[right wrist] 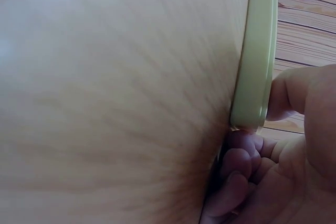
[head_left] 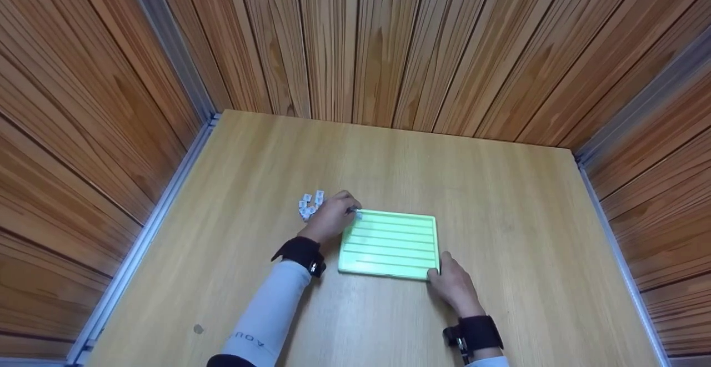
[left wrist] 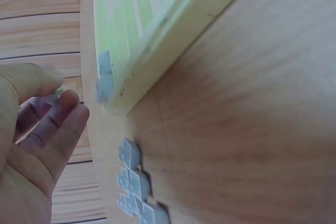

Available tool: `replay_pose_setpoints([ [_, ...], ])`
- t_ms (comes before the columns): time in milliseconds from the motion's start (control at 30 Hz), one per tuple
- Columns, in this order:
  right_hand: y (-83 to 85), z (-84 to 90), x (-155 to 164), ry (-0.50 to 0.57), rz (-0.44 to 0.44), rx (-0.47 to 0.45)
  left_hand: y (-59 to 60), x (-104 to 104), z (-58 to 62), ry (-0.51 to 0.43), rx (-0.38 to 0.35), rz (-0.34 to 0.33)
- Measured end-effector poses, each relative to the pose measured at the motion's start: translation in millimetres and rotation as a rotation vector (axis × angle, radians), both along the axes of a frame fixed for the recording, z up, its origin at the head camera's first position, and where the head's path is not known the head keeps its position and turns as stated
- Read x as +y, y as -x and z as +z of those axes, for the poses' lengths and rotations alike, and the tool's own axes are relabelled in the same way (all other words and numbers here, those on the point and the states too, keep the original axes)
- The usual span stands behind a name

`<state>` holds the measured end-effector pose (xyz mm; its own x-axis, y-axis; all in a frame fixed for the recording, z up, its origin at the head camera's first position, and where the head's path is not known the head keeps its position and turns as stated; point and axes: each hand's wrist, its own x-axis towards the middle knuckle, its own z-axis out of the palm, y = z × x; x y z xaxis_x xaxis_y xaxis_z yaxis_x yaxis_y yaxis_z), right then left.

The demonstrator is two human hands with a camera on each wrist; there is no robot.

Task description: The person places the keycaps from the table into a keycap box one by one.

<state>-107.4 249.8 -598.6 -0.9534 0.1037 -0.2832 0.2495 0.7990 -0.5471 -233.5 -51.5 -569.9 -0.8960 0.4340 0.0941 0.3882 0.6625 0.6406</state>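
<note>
A light-green ridged tray (head_left: 389, 243) lies on the table. My left hand (head_left: 331, 215) is over its far left corner, thumb and fingertips pinching a small pale tile (left wrist: 54, 97), mostly hidden by the fingers. Just past those fingertips, a couple of grey tiles (left wrist: 104, 77) sit in the tray's corner. At the near right corner, my right hand (head_left: 454, 282) holds the tray, its thumb (right wrist: 286, 95) over the rim and the other fingers curled low against the outer side. Several more small white tiles (head_left: 307, 206) with dark marks lie loosely grouped left of the tray, beside the left hand.
The wooden table (head_left: 500, 206) has wood-plank walls (head_left: 383, 45) behind it and on both sides, with grey metal rails along the side edges. A small dark spot (head_left: 198, 328) shows on the tabletop at the near left.
</note>
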Motion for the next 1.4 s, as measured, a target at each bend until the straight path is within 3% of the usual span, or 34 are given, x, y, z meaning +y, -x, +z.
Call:
replay_pose_setpoints([
  [167, -0.1, 0.6, 0, -0.005, -0.001, 0.011, 4.9, 11, 1.7, 0.059, 0.059, -0.022],
  [367, -0.6, -0.4, 1, -0.002, 0.000, 0.006, 9.1, 22, 2.0, 0.061, 0.056, -0.055],
  [700, -2.2, -1.5, -1, 0.004, -0.001, 0.031, 15.0, 35, -5.1, 0.148, 0.135, -0.126],
  [1067, -1.9, -1.1, -2, 0.011, -0.004, 0.027, 16.8, 38, -17.6, 0.155, 0.115, -0.107],
  [1400, -1.4, -1.1, 0, 0.005, -0.011, 0.020, 17.1, 36, -18.0, 0.160, 0.083, -0.108],
])
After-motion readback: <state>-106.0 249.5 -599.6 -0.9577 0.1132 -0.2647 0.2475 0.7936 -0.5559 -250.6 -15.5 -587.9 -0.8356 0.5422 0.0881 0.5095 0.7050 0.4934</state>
